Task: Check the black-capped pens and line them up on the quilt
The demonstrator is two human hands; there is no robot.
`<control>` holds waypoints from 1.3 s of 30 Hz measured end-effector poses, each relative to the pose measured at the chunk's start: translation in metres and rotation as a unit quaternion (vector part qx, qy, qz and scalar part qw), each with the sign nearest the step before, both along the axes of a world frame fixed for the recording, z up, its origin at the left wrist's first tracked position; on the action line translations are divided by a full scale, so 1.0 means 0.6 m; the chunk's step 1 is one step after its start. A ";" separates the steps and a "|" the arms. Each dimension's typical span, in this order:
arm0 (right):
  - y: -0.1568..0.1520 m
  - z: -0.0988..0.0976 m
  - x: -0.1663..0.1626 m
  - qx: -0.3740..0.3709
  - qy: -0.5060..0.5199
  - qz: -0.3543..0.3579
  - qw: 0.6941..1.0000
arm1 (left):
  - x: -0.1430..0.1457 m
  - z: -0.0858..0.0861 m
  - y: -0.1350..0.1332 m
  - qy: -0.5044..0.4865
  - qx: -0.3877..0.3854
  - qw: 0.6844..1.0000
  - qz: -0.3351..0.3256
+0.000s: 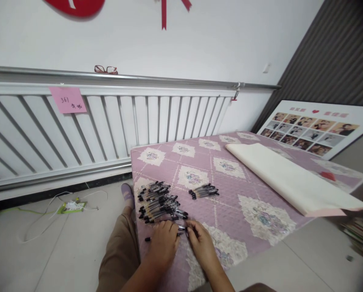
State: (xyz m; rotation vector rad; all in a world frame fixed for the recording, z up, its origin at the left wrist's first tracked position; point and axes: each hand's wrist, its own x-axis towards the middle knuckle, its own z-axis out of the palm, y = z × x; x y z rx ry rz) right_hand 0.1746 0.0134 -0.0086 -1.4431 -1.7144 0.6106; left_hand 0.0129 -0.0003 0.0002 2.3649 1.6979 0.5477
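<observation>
My left hand (165, 242) is at the near edge of the table, its fingers curled over a pen. One dark end of a pen (148, 239) sticks out to the left of it. My right hand (201, 244) is close by on the right, thumb and fingertips pinched at the dark end of a clear-barrelled pen (181, 228). My fingers cover much of both pens. Just beyond my left hand lies a heap of black-capped gel pens (159, 202). A smaller bundle of pens (203, 191) rests apart, to the right of the heap.
A purple patterned cloth (199, 162) covers the table. A large cream sheet (278, 174) lies on its right side, near a photo board (309, 129). Behind stands a white radiator (157, 117) with glasses (106, 69) on its pipe. A power strip (72, 206) is on the floor.
</observation>
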 end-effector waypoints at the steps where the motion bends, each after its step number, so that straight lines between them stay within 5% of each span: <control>1: 0.000 -0.002 0.000 -0.001 -0.001 -0.003 1.000 | 0.001 0.002 0.001 0.001 0.001 1.000 0.000; 15: -0.014 -0.010 0.003 0.052 -0.012 -0.088 0.995 | -0.001 0.018 0.020 0.036 -0.054 0.998 -0.023; 27: -0.017 -0.025 0.011 0.048 -0.222 -0.064 0.972 | -0.015 0.018 0.017 0.023 -0.052 0.998 -0.020; 39: 0.029 -0.010 -0.010 0.087 -0.158 -0.008 0.984 | -0.007 0.001 0.026 0.037 -0.042 0.998 -0.004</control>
